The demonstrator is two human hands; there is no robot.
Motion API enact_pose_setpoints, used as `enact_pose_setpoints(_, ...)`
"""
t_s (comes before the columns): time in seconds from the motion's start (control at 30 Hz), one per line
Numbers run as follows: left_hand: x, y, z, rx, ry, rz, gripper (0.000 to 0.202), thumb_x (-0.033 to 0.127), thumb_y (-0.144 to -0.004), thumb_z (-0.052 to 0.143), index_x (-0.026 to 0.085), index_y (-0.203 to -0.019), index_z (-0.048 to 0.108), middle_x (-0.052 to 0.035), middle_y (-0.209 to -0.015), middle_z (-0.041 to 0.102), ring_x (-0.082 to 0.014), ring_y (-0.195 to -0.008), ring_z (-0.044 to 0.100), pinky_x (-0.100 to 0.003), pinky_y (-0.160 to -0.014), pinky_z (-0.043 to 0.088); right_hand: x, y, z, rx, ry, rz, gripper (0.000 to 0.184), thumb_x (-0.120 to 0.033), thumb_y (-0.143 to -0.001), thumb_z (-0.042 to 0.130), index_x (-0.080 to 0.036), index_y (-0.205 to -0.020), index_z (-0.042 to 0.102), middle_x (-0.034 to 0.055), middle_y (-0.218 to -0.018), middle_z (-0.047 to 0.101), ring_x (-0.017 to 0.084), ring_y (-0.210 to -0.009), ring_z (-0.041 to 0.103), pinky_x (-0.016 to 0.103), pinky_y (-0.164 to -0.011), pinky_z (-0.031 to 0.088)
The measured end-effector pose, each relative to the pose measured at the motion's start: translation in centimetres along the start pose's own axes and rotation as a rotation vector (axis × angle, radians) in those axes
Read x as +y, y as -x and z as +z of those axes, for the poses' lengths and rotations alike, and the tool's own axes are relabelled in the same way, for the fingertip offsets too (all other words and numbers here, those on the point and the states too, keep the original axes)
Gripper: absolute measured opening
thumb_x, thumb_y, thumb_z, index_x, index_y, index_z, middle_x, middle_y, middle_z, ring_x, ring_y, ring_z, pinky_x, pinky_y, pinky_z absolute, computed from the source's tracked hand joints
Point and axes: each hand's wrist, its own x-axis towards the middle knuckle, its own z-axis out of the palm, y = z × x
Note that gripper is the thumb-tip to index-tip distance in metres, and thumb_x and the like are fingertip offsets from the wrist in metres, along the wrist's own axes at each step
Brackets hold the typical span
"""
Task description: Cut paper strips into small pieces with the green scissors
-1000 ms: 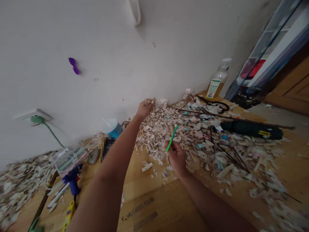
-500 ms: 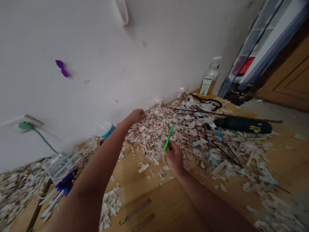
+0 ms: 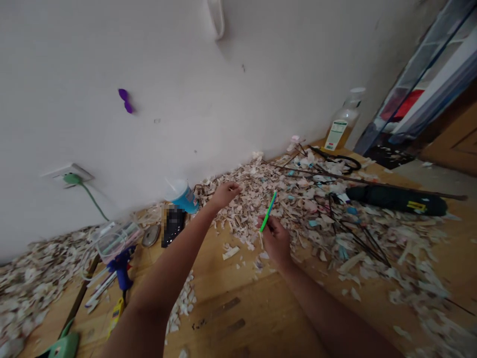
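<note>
Near the wall edge of the tabletop (image 3: 238, 318), the left hand (image 3: 224, 193) pinches scraps (image 3: 257, 186); the right hand (image 3: 276, 239) grips an upward-slanting green stick (image 3: 268, 211).

left hand (image 3: 225, 193) at centre frame, fingers curled over the near edge of the paper scrap heap (image 3: 298, 199), touching the scraps; whether it pinches one cannot be told. right hand (image 3: 275, 239) just toward 5 o'clock of it, closed round a green stick (image 3: 269, 212) that tilts up toward 1 o'clock. blue cup (image 3: 182, 195) at 9 o'clock of the left hand, near the wall. black tool (image 3: 397, 199) lies at 3 o'clock on the wooden floor (image 3: 261, 318), bottle (image 3: 341, 124) at 1 o'clock against the wall. blue glue gun (image 3: 121, 268) at 8 o'clock, well apart.
</note>
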Motion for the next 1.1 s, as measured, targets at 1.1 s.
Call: enact_pose_setpoints(1.1, -1.6, 18.5, 6.6, 0.133, 1.196, -0.240, 0.039, 0.033, -0.060, 0.086, 0.020, -0.093, 0.069, -0.0011, -0.077, 0.064, -0.0109, -0.067, 0.059, -0.025, -0.066, 0.047, -0.5, 3.4, 0.7, -0.190, 0.033, 0.218, 0.038, -0.045, -0.062, 0.082, -0.021, -0.090, 0.073, -0.0012, -0.063, 0.065, 0.010, -0.048, 0.051, 0.022, -0.044, 0.040)
